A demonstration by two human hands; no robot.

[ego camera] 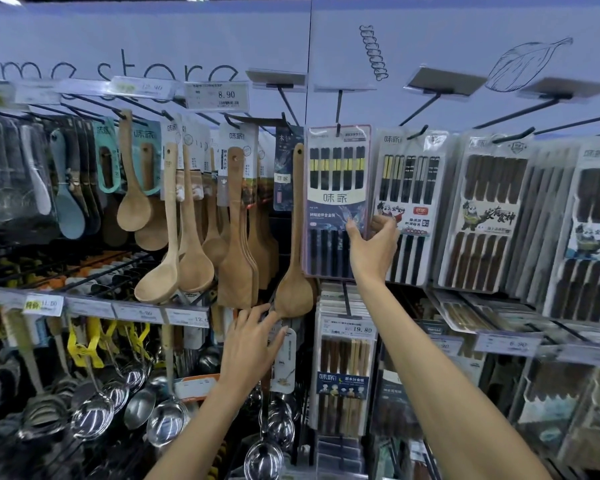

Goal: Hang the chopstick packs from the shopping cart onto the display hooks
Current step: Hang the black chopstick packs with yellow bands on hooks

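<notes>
A chopstick pack (333,188) with black chopsticks and a blue label hangs on a black display hook (338,109) at the centre of the wall. My right hand (373,244) pinches the pack's right edge, thumb in front and fingers behind it. Lower down, my left hand (252,344) is raised with spread fingers that touch the bowl of a long wooden spoon (293,265) hanging left of the pack. The shopping cart is out of view.
Other chopstick packs (409,202) and dark wooden ones (489,216) hang to the right. Wooden spoons and spatulas (187,216) hang to the left, steel ladles (167,420) below. Price tags (217,95) sit on the hook ends, and more chopstick packs (343,375) hang beneath.
</notes>
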